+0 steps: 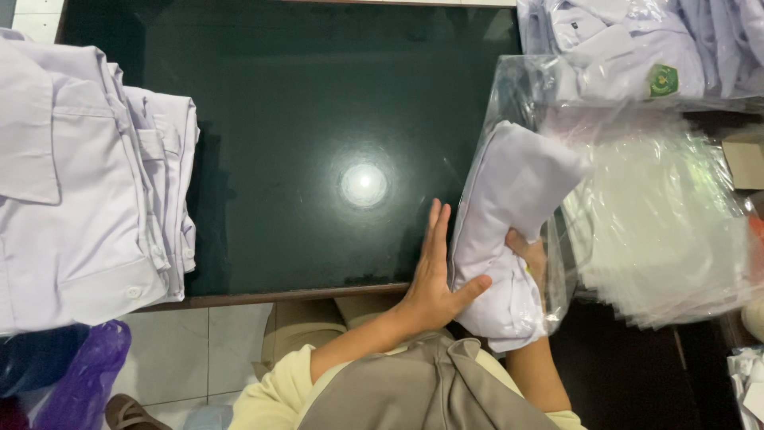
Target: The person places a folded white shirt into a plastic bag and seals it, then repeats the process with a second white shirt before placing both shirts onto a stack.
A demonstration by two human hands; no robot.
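A folded white shirt (509,207) stands on its end at the right edge of a dark glossy table (318,119), partly inside a clear plastic bag (517,87). My left hand (434,271) lies flat against the shirt's left side, fingers straight and thumb across its lower part. My right hand (529,255) grips the shirt and bag from the right, mostly hidden behind the fabric.
A stack of folded white shirts (79,175) covers the table's left end. A pile of clear plastic bags (660,223) lies at the right, with bagged white shirts (629,48) behind it. A purple bag (87,366) sits on the tiled floor below left.
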